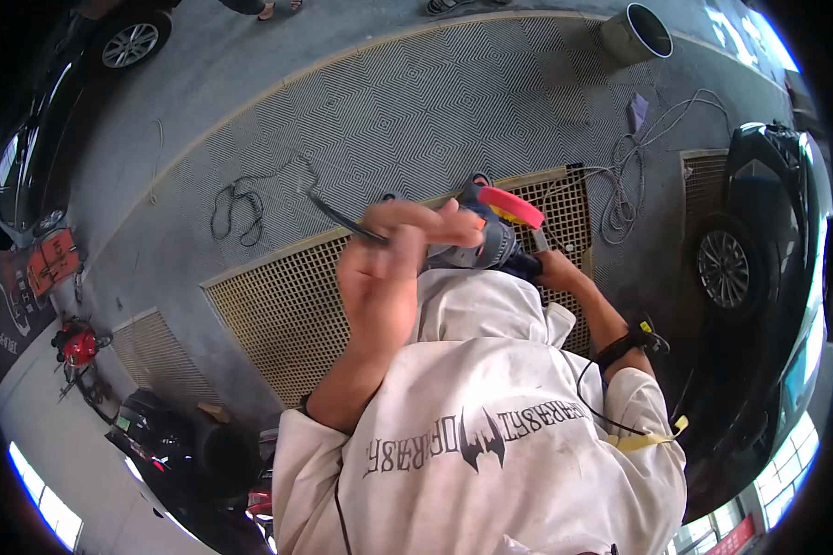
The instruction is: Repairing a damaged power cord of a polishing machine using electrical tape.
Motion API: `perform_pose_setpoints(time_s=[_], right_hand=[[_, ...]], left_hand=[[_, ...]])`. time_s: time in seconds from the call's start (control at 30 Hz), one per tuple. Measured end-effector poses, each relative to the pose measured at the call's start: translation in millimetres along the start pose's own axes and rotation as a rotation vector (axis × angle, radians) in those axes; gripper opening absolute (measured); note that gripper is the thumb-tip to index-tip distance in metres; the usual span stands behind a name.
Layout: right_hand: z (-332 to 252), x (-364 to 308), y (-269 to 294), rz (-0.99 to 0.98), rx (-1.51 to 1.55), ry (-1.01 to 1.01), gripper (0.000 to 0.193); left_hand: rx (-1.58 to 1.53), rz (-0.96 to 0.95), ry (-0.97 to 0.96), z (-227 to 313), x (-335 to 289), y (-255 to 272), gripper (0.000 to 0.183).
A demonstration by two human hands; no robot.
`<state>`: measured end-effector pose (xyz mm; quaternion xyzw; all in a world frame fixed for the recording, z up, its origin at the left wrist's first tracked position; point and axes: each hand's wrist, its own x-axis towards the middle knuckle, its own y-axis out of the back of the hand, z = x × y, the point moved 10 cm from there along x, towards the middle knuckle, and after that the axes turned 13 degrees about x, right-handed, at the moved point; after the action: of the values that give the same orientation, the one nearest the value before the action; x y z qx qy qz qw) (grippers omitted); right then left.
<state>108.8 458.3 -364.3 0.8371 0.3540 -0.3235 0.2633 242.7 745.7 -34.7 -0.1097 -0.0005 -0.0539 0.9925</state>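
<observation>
Fingers (453,220) of my left hand (384,268) are pinched together on a thin dark cable (338,215) that trails off to the upper left across the patterned floor mat (416,102). My right hand (557,271) is wrapped tight around the rear grip of a grey power tool (491,239) with a red handle (511,206) on top. I see the tool held up in front of my chest, above the yellow floor grate (278,314). Its long axis runs from lower right to upper left, the body pointing toward my left hand.
</observation>
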Motion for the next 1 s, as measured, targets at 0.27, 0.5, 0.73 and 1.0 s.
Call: perform_pose_setpoints(time_s=[0.27, 0.5, 0.73, 1.0], right_hand=[[5, -14, 16, 0.07, 0.065, -0.069, 0.042], [73, -34, 47, 0.323, 0.138, -0.334, 0.031], [99, -55, 68, 0.678, 0.609, -0.348, 0.021], [68, -46, 82, 0.751, 0.797, -0.239, 0.016]], left_hand=[[-0.831, 0.292, 0.009, 25, 5, 93, 0.041], [-0.848, 0.419, -0.22, 83, -21, 160, 0.036], [-0.83, 0.381, -0.173, 76, -25, 155, 0.019], [-0.884, 0.336, -0.201, 76, -12, 151, 0.023]])
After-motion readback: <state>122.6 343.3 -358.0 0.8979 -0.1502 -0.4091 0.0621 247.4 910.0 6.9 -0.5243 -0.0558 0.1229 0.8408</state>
